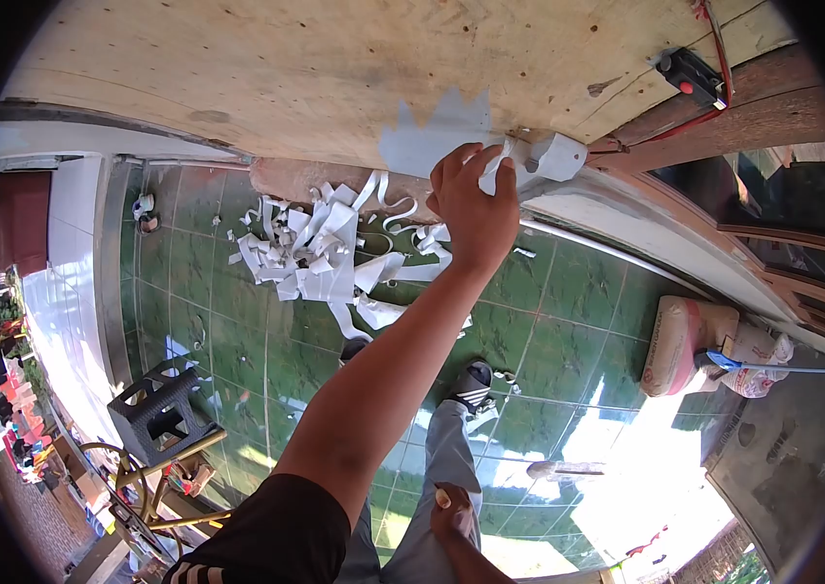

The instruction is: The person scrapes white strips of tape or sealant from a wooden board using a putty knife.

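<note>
Gripping a strip of grey film (451, 136) at the edge of the plywood panel (286, 68), the left hand (476, 209) is raised with its arm fully extended. Fingers (466, 161) and thumb pinch the film where it is still bonded to the panel.

Head view:
- Film: a jagged patch remains stuck on the panel, directly above and left of the left hand. Its long axis runs along the panel edge.
- Left hand: nearer by far, already in contact with the film.
- Right hand (453, 516): low, resting on the trouser leg (441, 457), well apart from the film. It appears loosely closed; whether it holds a small item cannot be told.
- Scraps (325, 258): a heap of torn strips lies on the green tiled floor (549, 331), beneath the panel.
- Sacks (695, 341): lying on the floor to the right.
- Black stool (159, 404): standing to the left.
</note>
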`<state>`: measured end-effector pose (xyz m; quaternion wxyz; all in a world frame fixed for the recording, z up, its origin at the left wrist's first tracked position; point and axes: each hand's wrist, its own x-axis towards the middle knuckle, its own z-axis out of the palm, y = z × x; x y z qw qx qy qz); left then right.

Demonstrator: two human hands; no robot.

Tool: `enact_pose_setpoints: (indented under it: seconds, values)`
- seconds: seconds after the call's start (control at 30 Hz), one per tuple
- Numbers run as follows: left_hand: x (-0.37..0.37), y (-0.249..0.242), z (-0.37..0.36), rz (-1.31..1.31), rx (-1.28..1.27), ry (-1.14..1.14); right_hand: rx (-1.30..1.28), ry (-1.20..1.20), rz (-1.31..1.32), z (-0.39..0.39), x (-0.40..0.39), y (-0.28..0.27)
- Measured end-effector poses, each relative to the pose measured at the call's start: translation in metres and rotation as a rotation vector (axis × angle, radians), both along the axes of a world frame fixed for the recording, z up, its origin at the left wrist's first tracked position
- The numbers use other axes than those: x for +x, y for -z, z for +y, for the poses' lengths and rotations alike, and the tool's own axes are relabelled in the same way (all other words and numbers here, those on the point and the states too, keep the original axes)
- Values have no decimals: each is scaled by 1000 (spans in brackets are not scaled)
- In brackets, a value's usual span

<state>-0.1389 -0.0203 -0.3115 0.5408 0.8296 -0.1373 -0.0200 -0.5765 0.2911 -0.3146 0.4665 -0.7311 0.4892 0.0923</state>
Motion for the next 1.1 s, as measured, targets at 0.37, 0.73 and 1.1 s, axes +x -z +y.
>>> enact_pose_setpoints:
  seconds: [0.37,0.73,1.1]
  values:
    - [16,-9,-36,271,-33,7,-24,25,-6,2,-1,0]
    - [-29,36,18,-60,75,-20,-3,33,-18,-2,0,-1]
    - [-8,-8,-37,153,-64,178,6,36,-17,-2,3,-2]
